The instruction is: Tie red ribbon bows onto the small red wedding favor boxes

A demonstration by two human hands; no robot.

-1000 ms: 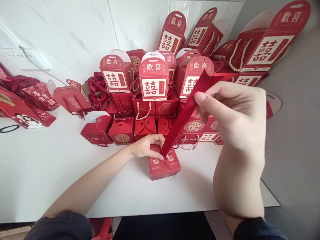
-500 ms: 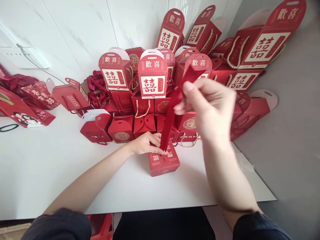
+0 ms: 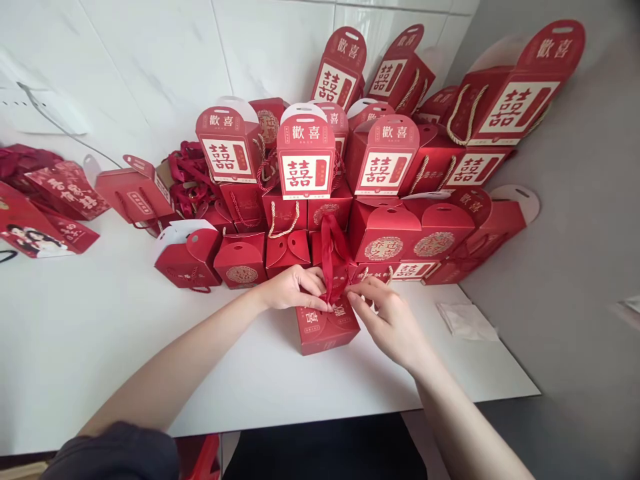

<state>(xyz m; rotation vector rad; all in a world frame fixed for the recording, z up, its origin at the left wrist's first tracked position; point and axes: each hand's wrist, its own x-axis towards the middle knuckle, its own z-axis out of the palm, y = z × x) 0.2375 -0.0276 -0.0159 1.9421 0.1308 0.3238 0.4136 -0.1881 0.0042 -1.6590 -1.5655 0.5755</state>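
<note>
A small red gift box [image 3: 327, 337] with gold-coloured characters sits on the white table near its middle, its top flaps folded shut. My left hand [image 3: 296, 288] pinches a dark red ribbon [image 3: 330, 257] low down, right at the top of this box. The ribbon rises from the pinch into a tall loop that leans toward the boxes behind. On the other side, my right hand [image 3: 383, 313] has its thumb and index finger closed at the ribbon near the box top. Fingers partly hide the spot where the ribbon meets the box.
Stacked red gift boxes [image 3: 307, 150] with rope handles line the tiled wall. A heap of red ribbons [image 3: 193, 170] lies left of them, with a photo-printed red box [image 3: 43, 230] farther left. Against the grey right wall lies a white packet [image 3: 467, 321].
My right hand has come down from high above the box to its top, bringing the ribbon's end; the upright strip is now a loop. My left hand stays in place.
</note>
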